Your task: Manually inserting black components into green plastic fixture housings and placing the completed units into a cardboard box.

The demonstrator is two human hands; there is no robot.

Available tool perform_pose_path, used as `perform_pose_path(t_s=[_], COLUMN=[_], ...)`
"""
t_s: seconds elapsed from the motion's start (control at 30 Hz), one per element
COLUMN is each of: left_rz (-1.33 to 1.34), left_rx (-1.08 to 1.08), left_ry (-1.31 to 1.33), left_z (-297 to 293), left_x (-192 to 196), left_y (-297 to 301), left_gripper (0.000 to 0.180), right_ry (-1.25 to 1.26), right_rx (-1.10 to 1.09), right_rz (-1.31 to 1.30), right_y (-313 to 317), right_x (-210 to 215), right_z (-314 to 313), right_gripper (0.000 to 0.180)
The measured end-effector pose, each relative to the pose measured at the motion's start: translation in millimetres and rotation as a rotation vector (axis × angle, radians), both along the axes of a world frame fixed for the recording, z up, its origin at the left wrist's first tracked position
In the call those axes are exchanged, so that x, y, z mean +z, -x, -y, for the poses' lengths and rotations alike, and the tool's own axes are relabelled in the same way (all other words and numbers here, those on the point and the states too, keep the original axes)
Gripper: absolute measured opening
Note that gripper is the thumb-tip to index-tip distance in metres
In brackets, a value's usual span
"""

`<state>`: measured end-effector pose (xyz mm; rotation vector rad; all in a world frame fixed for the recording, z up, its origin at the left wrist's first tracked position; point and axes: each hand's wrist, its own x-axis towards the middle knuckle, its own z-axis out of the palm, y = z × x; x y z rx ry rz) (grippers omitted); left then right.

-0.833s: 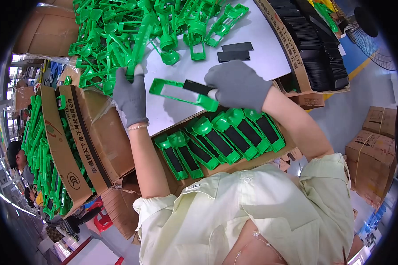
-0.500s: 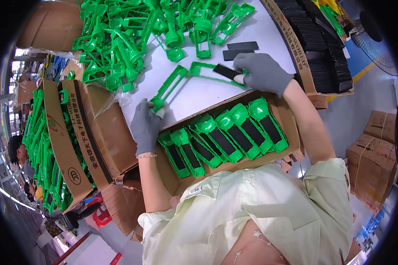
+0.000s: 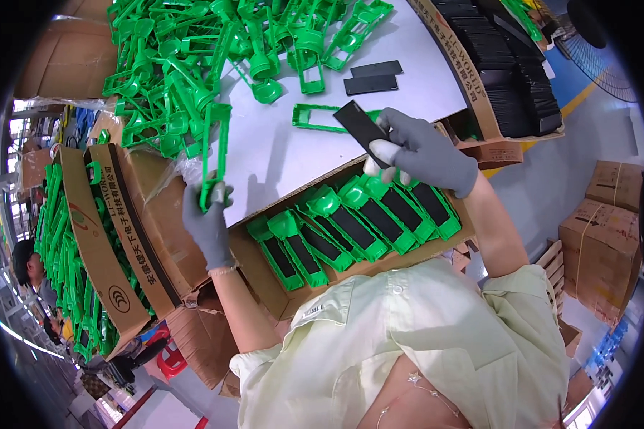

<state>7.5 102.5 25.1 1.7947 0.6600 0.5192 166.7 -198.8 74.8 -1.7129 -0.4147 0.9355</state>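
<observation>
My left hand (image 3: 207, 223), in a grey glove, grips the lower end of a green plastic frame (image 3: 223, 139), which points away from me near the heap's edge. In my gloved right hand (image 3: 423, 151) a flat black rectangular panel (image 3: 360, 127) is pinched at its near end and tilted over the table. Behind the panel is another green plastic frame (image 3: 315, 126); its right end is hidden, so I cannot tell whether my right hand touches it. Two more black panels (image 3: 371, 84) lie on the white tabletop (image 3: 265, 154). Below my hands, a cardboard box (image 3: 270, 292) holds a row of green frames with black panels in them.
A large heap of green frames (image 3: 168, 71) covers the table's far left. At the right edge stands a carton of stacked black panels (image 3: 504, 79). Another carton (image 3: 114, 236) with green pieces is at the left. Strapped boxes (image 3: 599, 257) and a fan (image 3: 601, 61) stand farther right.
My left hand has moved left and turned its green frame more upright, away from the other frame. My right hand has come nearer and swung the black panel to a steeper slant.
</observation>
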Motion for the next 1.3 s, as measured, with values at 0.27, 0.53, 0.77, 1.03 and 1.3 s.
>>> perform_pose_path(t_s=[0.27,0.53,0.77,1.03,1.3], left_rz=[0.024,-0.120,-0.208,-0.231,-0.308], left_rx=[-0.126,-0.313,-0.411,-0.401,-0.382], left_ry=[0.393,0.821,0.854,0.734,0.613], left_z=[84.9,123.0,123.0,141.3,143.9], left_x=[43.8,42.6,37.9,39.8,54.5], left_y=[-4.9,-12.7,-14.5,-18.3,-17.0], left_gripper=[0.026,0.025,0.021,0.020,0.021], right_ry=[-0.187,-0.010,0.138,0.210,0.478], right_rx=[-0.095,-0.016,-0.001,0.076,-0.165], right_rz=[0.038,0.515,0.749,0.915,1.164], right_y=[20.3,33.4,31.9,32.5,44.4], right_x=[-2.9,0.8,1.0,-6.5,5.8], right_z=[20.6,19.5,22.3,18.3,27.1], right_gripper=[0.023,0.023,0.020,0.026,0.057])
